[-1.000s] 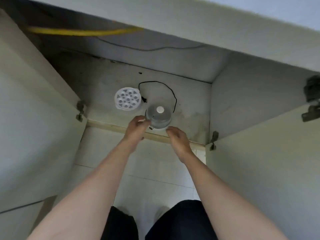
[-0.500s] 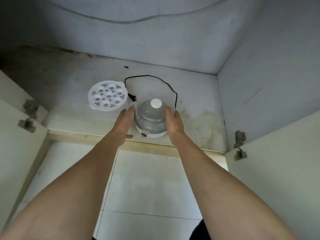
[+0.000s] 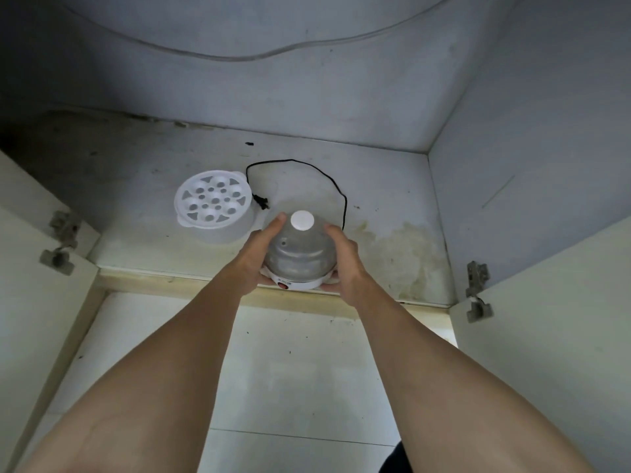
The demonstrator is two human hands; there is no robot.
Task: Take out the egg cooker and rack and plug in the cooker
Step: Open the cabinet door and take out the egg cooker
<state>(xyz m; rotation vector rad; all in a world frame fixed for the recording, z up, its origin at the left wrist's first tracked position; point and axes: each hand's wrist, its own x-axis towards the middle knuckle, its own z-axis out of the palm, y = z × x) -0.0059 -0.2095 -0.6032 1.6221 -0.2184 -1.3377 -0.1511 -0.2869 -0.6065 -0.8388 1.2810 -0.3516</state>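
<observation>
The egg cooker (image 3: 298,259) has a clear dome lid with a white knob, a white base and a red switch. It sits at the front edge of the open cabinet floor (image 3: 392,206). My left hand (image 3: 254,257) and my right hand (image 3: 345,259) clasp its two sides, fingers against the lid and under the base rim. Its black cord (image 3: 321,172) loops behind it, and the plug (image 3: 262,202) lies loose on the floor. The white egg rack (image 3: 213,203), round with holes, stands to the left, untouched.
Both cabinet doors stand open, the left door (image 3: 30,302) and the right door (image 3: 546,336), with metal hinges (image 3: 476,285) at each side. A pale hose (image 3: 239,56) runs across the cabinet's back wall. White floor tiles (image 3: 290,370) lie below the cabinet sill.
My hands have closed in on the cooker's sides and now grip it. The cooker sits nearer the front sill than half a second ago.
</observation>
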